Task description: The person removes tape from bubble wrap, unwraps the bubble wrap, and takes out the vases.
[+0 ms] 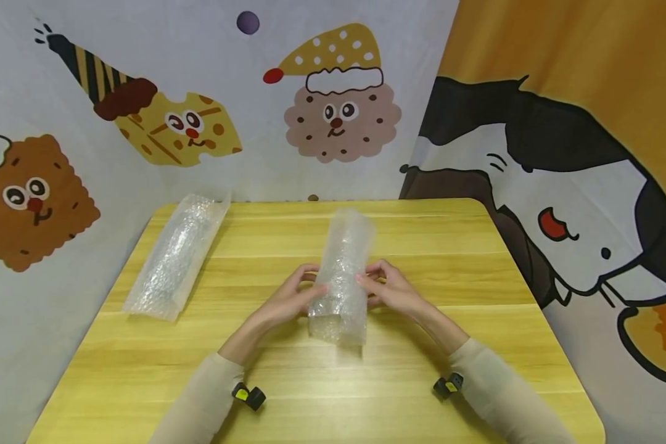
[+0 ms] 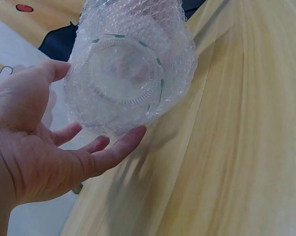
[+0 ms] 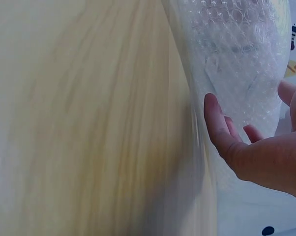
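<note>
Fingers (image 2: 119,151) half-spread around bubble wrap (image 2: 128,69)

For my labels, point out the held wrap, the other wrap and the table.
Held wrap (image 1: 341,277): head view, its middle.
Other wrap (image 1: 179,258): head view, its middle.
Table (image 1: 457,265): head view, bare top, right side.

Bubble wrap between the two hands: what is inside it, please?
Inside the bubble wrap, the left wrist view shows a clear round item with a ribbed ring and green marks. Its full shape is hidden by the wrap.
</note>
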Available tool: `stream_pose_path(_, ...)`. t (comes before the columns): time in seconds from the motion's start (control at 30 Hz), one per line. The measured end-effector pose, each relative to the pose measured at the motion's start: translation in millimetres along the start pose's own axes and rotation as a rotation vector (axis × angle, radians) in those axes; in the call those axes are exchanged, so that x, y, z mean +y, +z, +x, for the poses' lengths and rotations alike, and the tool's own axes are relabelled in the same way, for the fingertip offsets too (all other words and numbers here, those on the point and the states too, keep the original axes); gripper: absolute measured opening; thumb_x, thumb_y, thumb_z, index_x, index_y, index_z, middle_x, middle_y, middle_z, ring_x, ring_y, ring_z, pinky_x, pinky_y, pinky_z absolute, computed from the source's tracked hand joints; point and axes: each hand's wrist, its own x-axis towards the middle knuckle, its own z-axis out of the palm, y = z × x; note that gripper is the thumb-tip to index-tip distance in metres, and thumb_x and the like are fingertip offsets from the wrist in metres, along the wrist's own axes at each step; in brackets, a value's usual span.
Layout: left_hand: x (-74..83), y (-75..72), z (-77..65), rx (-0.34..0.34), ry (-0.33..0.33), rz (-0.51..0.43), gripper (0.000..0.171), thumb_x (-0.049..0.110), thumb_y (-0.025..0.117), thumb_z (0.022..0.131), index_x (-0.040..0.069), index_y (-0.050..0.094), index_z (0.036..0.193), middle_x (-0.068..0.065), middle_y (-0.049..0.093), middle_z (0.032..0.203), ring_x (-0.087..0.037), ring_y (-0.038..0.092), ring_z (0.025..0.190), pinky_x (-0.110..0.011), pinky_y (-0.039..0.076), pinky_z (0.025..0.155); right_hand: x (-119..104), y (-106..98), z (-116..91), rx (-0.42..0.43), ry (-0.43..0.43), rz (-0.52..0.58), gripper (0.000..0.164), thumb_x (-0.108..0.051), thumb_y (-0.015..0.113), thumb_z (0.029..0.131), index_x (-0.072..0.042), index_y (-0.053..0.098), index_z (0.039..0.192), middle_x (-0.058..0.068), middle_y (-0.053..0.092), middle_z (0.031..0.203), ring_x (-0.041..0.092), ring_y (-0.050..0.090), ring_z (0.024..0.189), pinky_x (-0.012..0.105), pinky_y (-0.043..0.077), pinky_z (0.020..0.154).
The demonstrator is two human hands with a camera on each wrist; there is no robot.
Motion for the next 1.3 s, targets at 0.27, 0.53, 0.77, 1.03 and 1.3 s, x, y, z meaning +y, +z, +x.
stream_pose_path(0.27,-9.1,-3.7,-19.0,0.037,0.018,-0.002,0.069,0.036,0.067,0.114,0.012,0.035,0.171,-0.027,0.042,0.172,-0.044,0.060,0.145,-0.041,0.067,0.100,-2,15,1,-0.036,-0.002,-0.001,0.054,-0.034,0.073,0.112,0.001,0.049,0.145,0.024,0.059,0.140,0.026,0.075,0.107,0.046,0.074,0.091)
stream_pose_path(0.53,-17.5,-6.0,-43.5,0.075,0.014,-0.030,0.065,0.034,0.066,0.115,0.013,0.037,0.170,-0.027,0.043,0.171,-0.038,0.068,0.137,-0.042,0.069,0.098,-3,30,1,-0.078,-0.007,0.015,0.055,-0.033,0.075,0.111,0.003,0.049,0.144,0.023,0.064,0.134,0.025,0.075,0.106,0.048,0.074,0.090)
stream_pose_path(0.77,-21.6,-6.1,-58.1,0.067,0.028,-0.072,0.063,0.030,0.064,0.117,0.011,0.036,0.169,-0.030,0.039,0.171,-0.035,0.071,0.134,-0.044,0.071,0.100,-5,40,-3,-0.108,-0.015,0.013,0.050,-0.029,0.074,0.112,0.002,0.050,0.142,0.021,0.066,0.128,0.023,0.077,0.100,0.048,0.074,0.087)
stream_pose_path(1.03,-23.3,-5.6,-62.2,0.060,0.051,-0.096,0.061,0.026,0.063,0.117,0.009,0.037,0.169,-0.032,0.038,0.171,-0.032,0.074,0.128,-0.043,0.072,0.097,-2,44,-5,-0.112,-0.032,0.023,0.050,-0.029,0.072,0.112,0.003,0.049,0.142,0.020,0.066,0.127,0.023,0.076,0.101,0.048,0.074,0.087)
stream_pose_path(1.3,-19.2,-8.0,-61.5,0.096,0.010,-0.093,0.063,0.029,0.069,0.114,0.009,0.041,0.167,-0.029,0.044,0.169,-0.030,0.075,0.126,-0.042,0.072,0.096,0,48,-6,-0.088,-0.037,0.020,0.051,-0.031,0.074,0.111,0.002,0.049,0.142,0.019,0.066,0.125,0.022,0.074,0.103,0.046,0.074,0.090)
